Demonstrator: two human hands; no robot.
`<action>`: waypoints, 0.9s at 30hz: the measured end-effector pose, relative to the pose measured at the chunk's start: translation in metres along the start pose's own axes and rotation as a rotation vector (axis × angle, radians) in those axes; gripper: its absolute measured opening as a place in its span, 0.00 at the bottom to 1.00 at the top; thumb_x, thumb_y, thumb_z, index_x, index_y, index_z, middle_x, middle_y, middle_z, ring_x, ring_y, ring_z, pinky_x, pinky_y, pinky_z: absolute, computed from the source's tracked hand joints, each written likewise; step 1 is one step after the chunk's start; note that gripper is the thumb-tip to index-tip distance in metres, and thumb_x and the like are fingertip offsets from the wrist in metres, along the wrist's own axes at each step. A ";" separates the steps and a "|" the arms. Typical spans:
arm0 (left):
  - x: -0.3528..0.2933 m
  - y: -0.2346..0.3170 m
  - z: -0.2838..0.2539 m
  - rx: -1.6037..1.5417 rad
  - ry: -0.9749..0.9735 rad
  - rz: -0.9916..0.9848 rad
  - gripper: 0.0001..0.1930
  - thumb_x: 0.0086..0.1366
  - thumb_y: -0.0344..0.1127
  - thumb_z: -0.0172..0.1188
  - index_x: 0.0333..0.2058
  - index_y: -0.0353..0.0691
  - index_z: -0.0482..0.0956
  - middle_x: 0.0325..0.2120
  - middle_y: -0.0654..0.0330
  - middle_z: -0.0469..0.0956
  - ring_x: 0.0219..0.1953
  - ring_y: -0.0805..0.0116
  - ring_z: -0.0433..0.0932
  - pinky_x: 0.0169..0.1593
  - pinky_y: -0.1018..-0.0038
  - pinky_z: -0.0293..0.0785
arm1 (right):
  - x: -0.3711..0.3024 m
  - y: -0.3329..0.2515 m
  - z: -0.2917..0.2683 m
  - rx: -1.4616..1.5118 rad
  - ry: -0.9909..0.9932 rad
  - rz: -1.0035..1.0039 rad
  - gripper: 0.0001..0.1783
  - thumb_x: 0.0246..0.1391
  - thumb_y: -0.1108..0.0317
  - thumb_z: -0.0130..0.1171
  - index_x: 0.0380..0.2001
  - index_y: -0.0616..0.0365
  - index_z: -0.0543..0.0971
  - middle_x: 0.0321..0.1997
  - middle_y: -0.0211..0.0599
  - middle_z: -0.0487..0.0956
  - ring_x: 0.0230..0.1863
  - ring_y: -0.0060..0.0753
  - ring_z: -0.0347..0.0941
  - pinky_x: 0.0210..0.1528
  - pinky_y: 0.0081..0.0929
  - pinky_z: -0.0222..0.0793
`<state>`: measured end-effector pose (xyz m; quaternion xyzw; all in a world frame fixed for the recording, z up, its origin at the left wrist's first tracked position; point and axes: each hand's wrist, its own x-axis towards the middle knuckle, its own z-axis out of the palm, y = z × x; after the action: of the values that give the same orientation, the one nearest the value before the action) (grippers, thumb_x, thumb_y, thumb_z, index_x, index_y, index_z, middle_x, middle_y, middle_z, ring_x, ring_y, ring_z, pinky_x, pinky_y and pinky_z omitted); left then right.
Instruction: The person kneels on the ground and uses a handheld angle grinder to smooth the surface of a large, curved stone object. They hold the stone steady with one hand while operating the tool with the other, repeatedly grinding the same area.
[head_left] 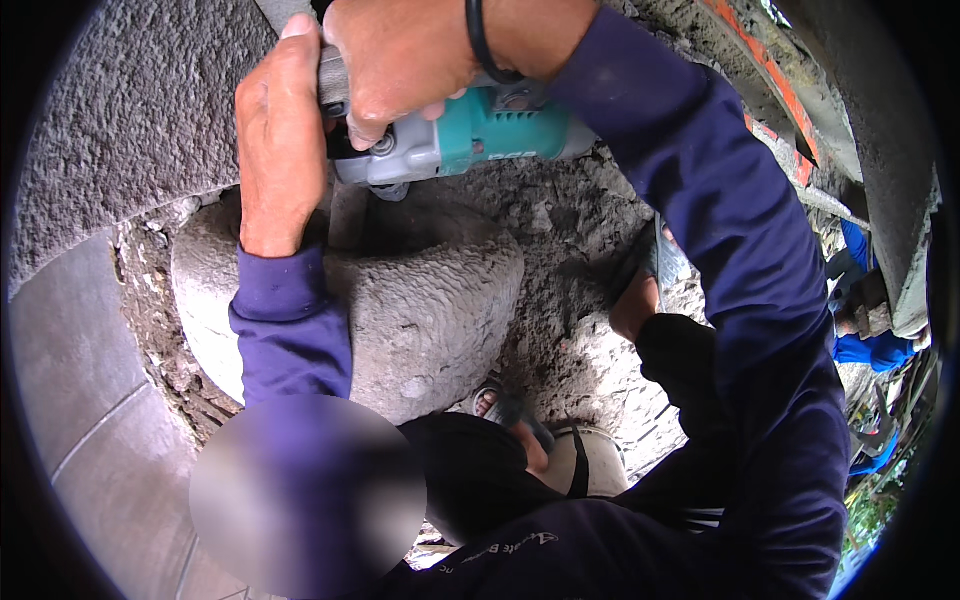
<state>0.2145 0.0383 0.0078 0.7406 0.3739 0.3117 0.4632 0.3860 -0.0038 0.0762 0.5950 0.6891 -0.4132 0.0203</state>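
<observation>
A teal and grey angle grinder (490, 135) lies sideways near the top of the head view, above a rounded, hollowed stone block (430, 320). My right hand (400, 65) is closed over the grey head end of the grinder, its fingers curled down; a black band circles that wrist. Against the left side of the same end, my left hand (280, 145) is closed, thumb pointing up and most fingers hidden behind. Between the hands shows a ridged grey cylindrical part (333, 78). Any working disc is hidden, so contact with stone cannot be made out.
A large rough-textured stone slab (150, 110) rises at the upper left, with grey floor tiles (105, 330) below it. Rubble and dirt (570, 260) surround the block. My sandalled foot (487, 402) and a pale bucket (600, 460) are close by. Orange-marked beams (765, 70) stand at the upper right.
</observation>
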 end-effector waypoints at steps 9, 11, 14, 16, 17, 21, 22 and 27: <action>-0.013 0.006 -0.001 0.066 0.013 0.031 0.23 0.79 0.46 0.47 0.45 0.27 0.79 0.34 0.52 0.81 0.39 0.64 0.77 0.48 0.67 0.73 | 0.015 -0.006 0.022 -0.279 0.117 -0.114 0.15 0.54 0.58 0.67 0.27 0.61 0.88 0.28 0.40 0.87 0.28 0.39 0.85 0.33 0.37 0.81; -0.020 0.010 0.016 0.037 0.016 0.115 0.23 0.80 0.48 0.47 0.42 0.29 0.79 0.30 0.53 0.78 0.33 0.65 0.75 0.41 0.65 0.72 | -0.009 0.008 0.032 -0.356 0.293 -0.196 0.15 0.51 0.59 0.68 0.26 0.62 0.87 0.27 0.45 0.87 0.28 0.42 0.85 0.33 0.38 0.81; -0.028 0.013 0.025 -0.014 -0.269 0.056 0.27 0.79 0.54 0.47 0.51 0.32 0.78 0.34 0.45 0.81 0.37 0.50 0.80 0.46 0.62 0.75 | -0.020 0.042 0.067 -0.004 0.330 -0.079 0.21 0.42 0.62 0.76 0.33 0.69 0.83 0.27 0.51 0.84 0.28 0.46 0.83 0.35 0.41 0.79; -0.040 0.022 0.037 0.012 -0.435 -0.001 0.31 0.79 0.59 0.46 0.58 0.33 0.74 0.42 0.40 0.82 0.46 0.47 0.82 0.53 0.60 0.75 | -0.042 0.060 0.082 0.134 0.329 -0.037 0.19 0.44 0.64 0.76 0.34 0.68 0.83 0.28 0.50 0.85 0.30 0.44 0.83 0.38 0.40 0.79; -0.045 0.024 0.041 0.022 -0.522 -0.028 0.34 0.79 0.61 0.45 0.62 0.33 0.72 0.46 0.38 0.82 0.50 0.45 0.83 0.56 0.59 0.75 | -0.057 0.062 0.087 0.199 0.283 0.016 0.19 0.46 0.64 0.76 0.36 0.67 0.83 0.29 0.49 0.85 0.30 0.42 0.83 0.39 0.40 0.78; -0.049 0.015 0.048 0.114 -0.645 0.148 0.41 0.78 0.66 0.40 0.72 0.35 0.60 0.56 0.35 0.78 0.62 0.42 0.77 0.66 0.58 0.68 | -0.103 0.070 0.117 0.444 0.292 0.190 0.15 0.50 0.63 0.73 0.37 0.62 0.85 0.30 0.48 0.86 0.32 0.44 0.84 0.41 0.39 0.79; -0.044 0.019 0.044 0.122 -0.654 0.099 0.40 0.79 0.66 0.37 0.73 0.37 0.59 0.57 0.37 0.78 0.63 0.43 0.76 0.68 0.59 0.65 | -0.111 0.076 0.126 0.451 0.298 0.200 0.16 0.50 0.63 0.73 0.38 0.62 0.85 0.30 0.47 0.86 0.32 0.42 0.84 0.41 0.38 0.79; -0.030 0.013 0.030 0.033 -0.655 0.208 0.38 0.80 0.62 0.36 0.64 0.31 0.73 0.55 0.39 0.80 0.61 0.46 0.78 0.66 0.60 0.68 | -0.141 0.110 0.177 0.616 0.389 0.213 0.18 0.52 0.61 0.74 0.42 0.61 0.84 0.34 0.43 0.87 0.35 0.32 0.84 0.44 0.31 0.78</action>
<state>0.2260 -0.0042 0.0052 0.8428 0.1328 0.0971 0.5125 0.4370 -0.2274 -0.0275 0.7090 0.4578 -0.4757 -0.2480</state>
